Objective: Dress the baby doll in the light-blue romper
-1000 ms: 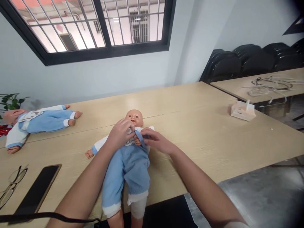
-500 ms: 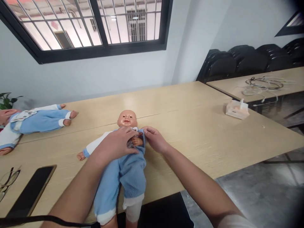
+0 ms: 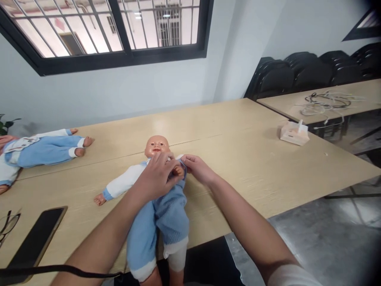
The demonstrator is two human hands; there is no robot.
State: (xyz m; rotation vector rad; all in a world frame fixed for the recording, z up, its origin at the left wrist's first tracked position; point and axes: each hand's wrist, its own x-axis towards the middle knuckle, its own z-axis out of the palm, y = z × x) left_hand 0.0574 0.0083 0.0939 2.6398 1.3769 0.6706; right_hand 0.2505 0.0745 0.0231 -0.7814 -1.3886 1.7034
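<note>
The doll (image 3: 157,198) is lying face up near the front edge of the table (image 3: 244,159), its legs hanging past the edge. The left hand (image 3: 156,176) is resting on the doll's chest with fingers curled down over the doll's little hand; can't tell if it's actually pinching anything there. Half a second ago that hand was lying flatter and lower on the chest, and now it's sitting higher, knuckles up near the doll's chin. The right hand (image 3: 196,169) is pinching the blue cloth at the doll's shoulder, thumb and fingers closed on it, pretty much the same grip as before. The doll's body is looking a bit more tilted now, its sleeved arm sticking out to the left.

Left of the doll, a phone (image 3: 37,238) is lying flat, with glasses (image 3: 7,226) just past it at the frame edge. Further left and back, a second doll (image 3: 41,149) is lying on its side. Well to the right of the doll, a small box (image 3: 293,133) is sitting near the far table edge.
</note>
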